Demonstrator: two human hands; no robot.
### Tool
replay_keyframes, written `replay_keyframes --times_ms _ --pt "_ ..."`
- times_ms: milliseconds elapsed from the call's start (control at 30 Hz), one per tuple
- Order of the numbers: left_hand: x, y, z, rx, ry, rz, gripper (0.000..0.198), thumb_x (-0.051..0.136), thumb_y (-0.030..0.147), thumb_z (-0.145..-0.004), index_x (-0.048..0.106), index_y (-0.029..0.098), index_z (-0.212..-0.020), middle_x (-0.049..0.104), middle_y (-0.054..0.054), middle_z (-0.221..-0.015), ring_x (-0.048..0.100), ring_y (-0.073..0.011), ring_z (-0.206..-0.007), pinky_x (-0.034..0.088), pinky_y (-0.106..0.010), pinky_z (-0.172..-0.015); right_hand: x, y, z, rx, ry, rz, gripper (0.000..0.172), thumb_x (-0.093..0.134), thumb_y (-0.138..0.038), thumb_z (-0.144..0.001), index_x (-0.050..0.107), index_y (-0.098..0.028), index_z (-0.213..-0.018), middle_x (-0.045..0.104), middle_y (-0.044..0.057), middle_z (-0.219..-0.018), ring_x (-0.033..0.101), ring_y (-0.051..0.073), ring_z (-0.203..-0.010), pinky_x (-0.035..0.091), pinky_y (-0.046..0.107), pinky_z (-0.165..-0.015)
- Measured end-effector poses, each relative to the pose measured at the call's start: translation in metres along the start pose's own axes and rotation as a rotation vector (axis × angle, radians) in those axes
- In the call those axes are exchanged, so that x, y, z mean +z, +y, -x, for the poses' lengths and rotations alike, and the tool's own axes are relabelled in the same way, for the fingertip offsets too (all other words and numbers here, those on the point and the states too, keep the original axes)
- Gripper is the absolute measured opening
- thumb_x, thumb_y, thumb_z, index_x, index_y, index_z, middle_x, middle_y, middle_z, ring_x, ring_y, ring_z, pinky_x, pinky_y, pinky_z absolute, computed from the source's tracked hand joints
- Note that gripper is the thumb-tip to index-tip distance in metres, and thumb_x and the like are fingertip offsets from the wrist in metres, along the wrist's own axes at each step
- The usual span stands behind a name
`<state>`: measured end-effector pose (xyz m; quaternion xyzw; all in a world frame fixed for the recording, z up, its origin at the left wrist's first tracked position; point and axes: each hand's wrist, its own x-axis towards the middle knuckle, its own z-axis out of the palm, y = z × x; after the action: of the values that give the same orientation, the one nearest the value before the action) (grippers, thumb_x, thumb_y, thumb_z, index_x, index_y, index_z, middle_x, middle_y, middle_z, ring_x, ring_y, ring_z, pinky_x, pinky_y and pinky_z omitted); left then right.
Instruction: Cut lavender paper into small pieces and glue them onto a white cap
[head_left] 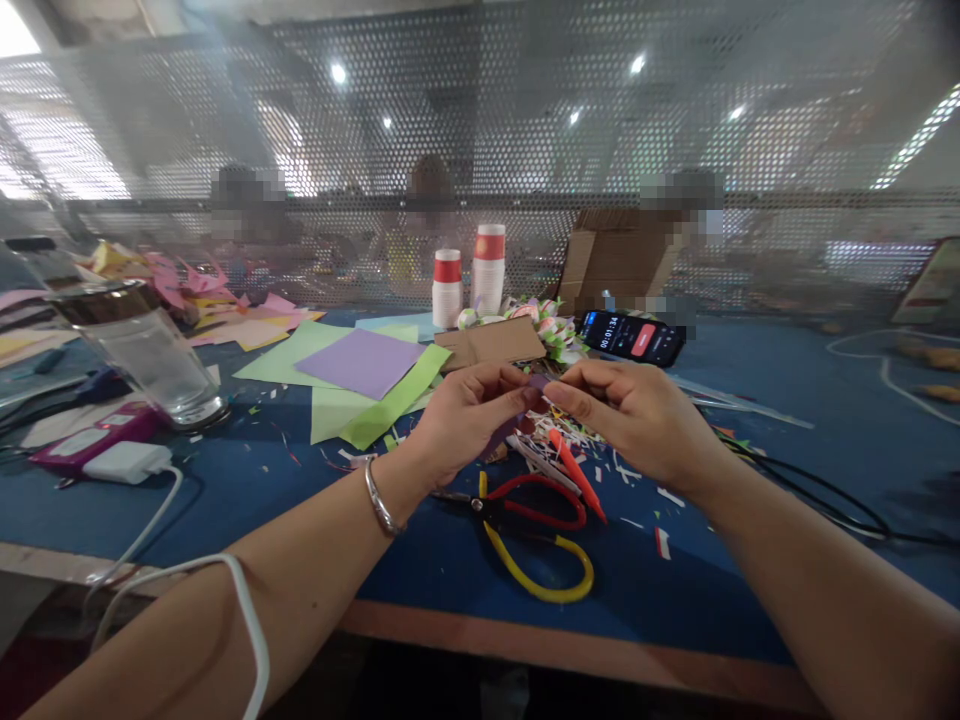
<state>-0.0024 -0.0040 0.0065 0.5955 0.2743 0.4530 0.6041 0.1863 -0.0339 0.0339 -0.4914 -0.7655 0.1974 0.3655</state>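
Between my two hands, over the middle of the table, is a small piece of purple paper [538, 383]. My left hand [472, 415] pinches its left side between thumb and forefinger. From the other side my right hand [630, 410] pinches it as well, the two sets of fingertips almost meeting. Part of the purple paper hangs below the left fingers, mostly hidden. Beneath the hands lie scissors [525, 520] with one red and one yellow handle, and an orange-red pen [577, 475]. White paper scraps [600, 450] are strewn around them.
Coloured paper sheets [360, 365] lie left of centre, near a glass bottle [142, 350] and a charger [127, 462] with a white cable. Behind stand paper cup stacks [489, 270], a cardboard piece [491, 343] and a phone [634, 338]. A perforated metal screen [510, 130] closes off the back.
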Motion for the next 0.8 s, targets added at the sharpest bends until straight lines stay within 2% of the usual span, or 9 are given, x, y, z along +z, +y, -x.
replay_keyframes --times_ms 133,333,667,800 --pt "0.0005 0.0000 0.0001 0.008 -0.007 -0.002 0.016 0.073 0.031 -0.083 0.067 0.016 -0.084 0.069 0.000 -0.070 0.059 -0.0069 -0.054 0.035 -0.018 -0.044 0.0005 0.0010 0.0000 0.004 -0.002 -0.008 0.044 0.058 -0.059 -0.092 0.065 -0.019 -0.076 0.050 -0.001 -0.063 0.037 0.012 -0.055 0.028 0.028 -0.050" --pt "-0.0009 -0.0018 -0.0005 0.022 -0.013 0.025 0.013 0.074 0.027 -0.082 0.067 0.016 -0.083 0.070 0.000 -0.077 0.064 -0.0082 -0.061 0.041 -0.018 -0.049 0.0001 -0.0006 0.0003 0.008 -0.004 0.004 0.042 0.058 -0.057 -0.092 0.066 -0.019 -0.078 0.049 -0.001 -0.062 0.038 0.012 -0.056 0.028 0.028 -0.050" --pt "-0.0024 -0.0033 -0.0014 0.043 -0.011 -0.012 0.017 0.074 0.031 -0.082 0.069 0.015 -0.087 0.071 -0.002 -0.079 0.064 -0.0092 -0.063 0.048 -0.021 -0.058 0.0001 0.0005 0.0004 -0.002 0.006 0.023 0.044 0.057 -0.059 -0.092 0.067 -0.019 -0.079 0.052 -0.001 -0.062 0.039 0.012 -0.055 0.028 0.028 -0.049" --pt "-0.0032 -0.0046 -0.0025 0.075 -0.028 -0.007 0.020 0.076 0.033 -0.080 0.070 0.015 -0.086 0.071 -0.002 -0.079 0.063 -0.0090 -0.064 0.050 -0.022 -0.063 -0.0002 0.0010 0.0003 -0.016 -0.001 0.033 0.043 0.056 -0.058 -0.093 0.067 -0.019 -0.080 0.057 0.001 -0.066 0.044 0.013 -0.059 0.029 0.028 -0.050"
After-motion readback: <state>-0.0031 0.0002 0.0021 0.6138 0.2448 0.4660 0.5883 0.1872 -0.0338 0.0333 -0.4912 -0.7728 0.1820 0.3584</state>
